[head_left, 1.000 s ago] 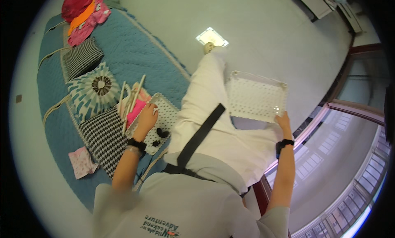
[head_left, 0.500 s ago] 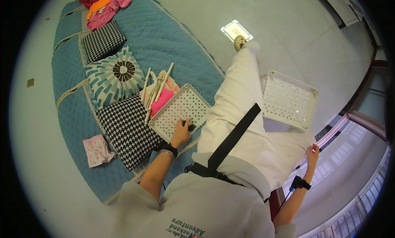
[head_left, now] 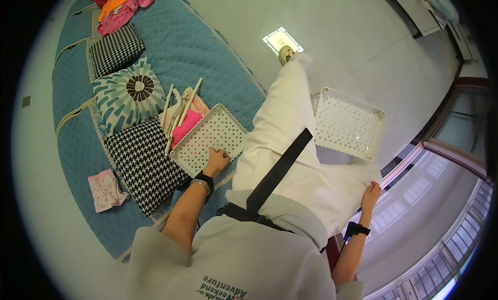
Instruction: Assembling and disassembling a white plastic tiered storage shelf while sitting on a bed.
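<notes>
"White plastic, dotted all over with holes: where does that tray (head_left: pixel 228 131) lie?"

"On the bed's blue quilt (head_left: pixel 202 51), just beside the person's left thigh. Its far left side borders a bright pink item (head_left: pixel 187 125) and some pale rods (head_left: pixel 190 100)."

"And the left hand (head_left: pixel 218 159)?"

"Over the tray's near side, fingers curled downward. I can't tell whether they pinch anything, because the back of the hand hides the tips."

"What about the right hand (head_left: pixel 371 194)?"

"Well apart from it, beside the bent right knee, fingers bent inward. I can't make out whether they grip something or merely rest there."

"I see another white tray."

"Yes, the second tray (head_left: pixel 348 122) is on the person's right, past the white trousers (head_left: pixel 280 129)."

"And farther left on the bed?"

"A large houndstooth cushion (head_left: pixel 145 162), then a teal starburst cushion (head_left: pixel 116 100) and a smaller houndstooth cushion (head_left: pixel 117 49). Near the large one lies a pale pink floral cloth item (head_left: pixel 106 190)."
</notes>
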Tool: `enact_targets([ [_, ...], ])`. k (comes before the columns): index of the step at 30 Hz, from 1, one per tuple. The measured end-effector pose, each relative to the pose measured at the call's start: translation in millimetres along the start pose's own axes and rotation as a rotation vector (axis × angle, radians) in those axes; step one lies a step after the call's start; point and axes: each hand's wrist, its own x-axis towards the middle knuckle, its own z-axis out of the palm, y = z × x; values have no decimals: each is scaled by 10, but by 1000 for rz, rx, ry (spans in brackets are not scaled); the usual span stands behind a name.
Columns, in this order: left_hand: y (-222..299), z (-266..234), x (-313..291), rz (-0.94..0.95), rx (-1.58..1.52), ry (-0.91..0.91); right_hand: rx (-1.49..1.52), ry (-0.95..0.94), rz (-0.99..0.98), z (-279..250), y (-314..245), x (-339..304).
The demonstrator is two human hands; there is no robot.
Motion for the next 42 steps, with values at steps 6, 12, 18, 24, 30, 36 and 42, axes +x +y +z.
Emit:
enact_targets([
  [6, 343, -230, 9, -209, -195, 4, 66, 113, 10, 24, 90, -120],
  [12, 539, -504, 76, -126, -245, 12, 65, 149, 67, 78, 129, -81],
  [18, 367, -257, -5, -202, -260, 30, 108, 186, 181, 96, 208, -80],
  [24, 1287, -1268, 292, -132, -506, 301, 294, -202, 110, -81, 418, 294],
  [30, 2791, -2327, 736, 529, -572, 264, 900, -512, -109, -1034, -1706, 684],
  [36, 3841, -2663, 760, 1039, -340, 293, 1587, -835, -185, -1174, -2701, 497],
  [42, 3050, -2756, 855, 708, -188, 535, 1329, -545, -83, -1121, -2352, 375],
])
